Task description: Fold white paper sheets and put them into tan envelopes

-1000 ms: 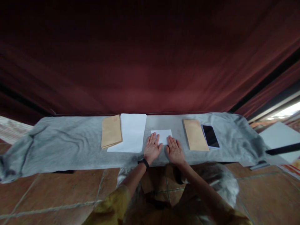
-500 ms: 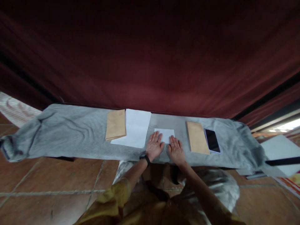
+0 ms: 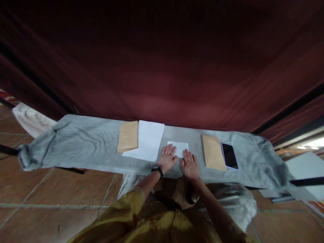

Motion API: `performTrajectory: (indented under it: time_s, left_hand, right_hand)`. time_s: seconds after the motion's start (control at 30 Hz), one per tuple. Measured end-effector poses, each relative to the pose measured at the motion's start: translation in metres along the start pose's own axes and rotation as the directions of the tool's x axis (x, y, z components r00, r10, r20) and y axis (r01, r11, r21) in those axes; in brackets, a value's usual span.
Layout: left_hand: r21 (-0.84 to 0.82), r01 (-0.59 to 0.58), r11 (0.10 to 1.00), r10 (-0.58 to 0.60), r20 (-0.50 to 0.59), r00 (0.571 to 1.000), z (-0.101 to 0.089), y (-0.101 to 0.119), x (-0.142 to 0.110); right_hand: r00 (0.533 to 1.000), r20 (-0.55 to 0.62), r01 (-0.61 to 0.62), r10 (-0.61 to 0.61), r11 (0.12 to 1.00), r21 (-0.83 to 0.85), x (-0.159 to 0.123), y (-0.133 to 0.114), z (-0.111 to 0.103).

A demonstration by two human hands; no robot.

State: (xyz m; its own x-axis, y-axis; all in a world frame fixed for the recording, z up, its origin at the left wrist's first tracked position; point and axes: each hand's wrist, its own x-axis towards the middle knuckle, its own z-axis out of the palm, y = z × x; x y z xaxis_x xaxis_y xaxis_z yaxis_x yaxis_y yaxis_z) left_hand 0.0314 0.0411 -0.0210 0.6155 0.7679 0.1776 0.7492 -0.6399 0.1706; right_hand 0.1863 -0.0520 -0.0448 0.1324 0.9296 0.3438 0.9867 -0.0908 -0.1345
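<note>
A small white piece of paper [image 3: 179,147] lies on the grey cloth in front of me. My left hand [image 3: 167,160] rests flat, its fingertips over the paper's left side. On the other side, my right hand [image 3: 190,166] also lies flat, with fingertips at the paper's lower right corner. Both hands have their fingers stretched out and grip nothing. Left of my left hand are large white sheets [image 3: 149,140], partly under brown envelopes [image 3: 128,136]. To the right of my right hand lies a stack of brown envelopes [image 3: 214,152].
A phone [image 3: 230,156] with a dark screen lies beside the right-hand envelopes. Grey cloth [image 3: 96,158] covers the long narrow table. Dark red fabric [image 3: 162,84] hangs behind it. A white panel [image 3: 307,168] stands at the far right, above a tiled floor [image 3: 76,192].
The camera view has tilted and shifted slightly, so everything sits a little differently in the picture. Both hands stay flat at the small paper, with little visible movement against it.
</note>
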Motion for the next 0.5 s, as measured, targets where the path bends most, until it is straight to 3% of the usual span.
performTrajectory:
  time_s: [0.5]
  left_hand:
    - [0.008, -0.006, 1.000, 0.007, -0.026, 1.000, -0.0001, 0.0019, 0.0000]
  right_hand:
    - [1.000, -0.016, -0.006, 0.006, 1.000, 0.023, 0.0001, 0.0003, -0.0001]
